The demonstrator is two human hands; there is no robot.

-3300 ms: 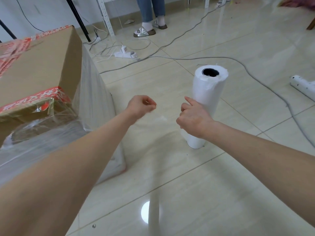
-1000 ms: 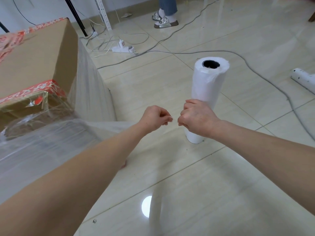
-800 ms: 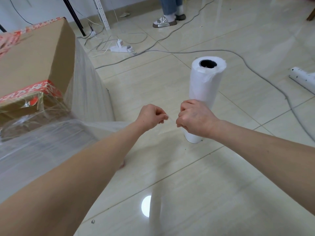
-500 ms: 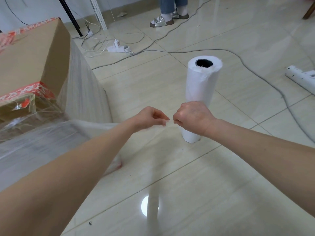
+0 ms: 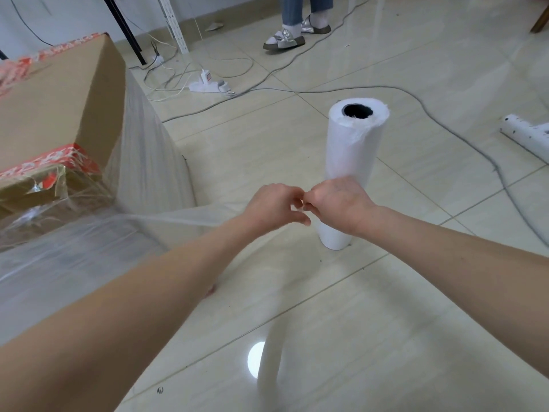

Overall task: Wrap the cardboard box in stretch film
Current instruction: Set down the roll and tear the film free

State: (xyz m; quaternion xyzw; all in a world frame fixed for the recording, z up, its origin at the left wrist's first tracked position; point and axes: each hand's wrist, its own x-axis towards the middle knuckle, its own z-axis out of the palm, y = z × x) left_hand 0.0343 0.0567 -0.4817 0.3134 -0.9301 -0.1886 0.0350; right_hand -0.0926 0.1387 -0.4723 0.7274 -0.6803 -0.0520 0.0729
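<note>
A brown cardboard box (image 5: pixel 56 99) with red tape stands at the left, its near sides covered in clear stretch film (image 5: pixel 142 162). A white film roll (image 5: pixel 352 153) stands upright on the floor tiles at centre right. A stretched band of film (image 5: pixel 178 220) runs from the box to my hands. My left hand (image 5: pixel 274 205) and my right hand (image 5: pixel 337 205) meet knuckle to knuckle in front of the roll's lower half, both with curled fingers pinching the film between them.
A white power strip (image 5: pixel 212 84) and several cables lie on the floor behind. A person's feet in sandals (image 5: pixel 292 37) stand at the back. A white perforated bar (image 5: pixel 525 136) lies at the right edge. A black stand leg (image 5: pixel 124 28) rises behind the box.
My hands have come together until they touch, and the film band from the box has drawn taut. The person's feet at the back have shifted.
</note>
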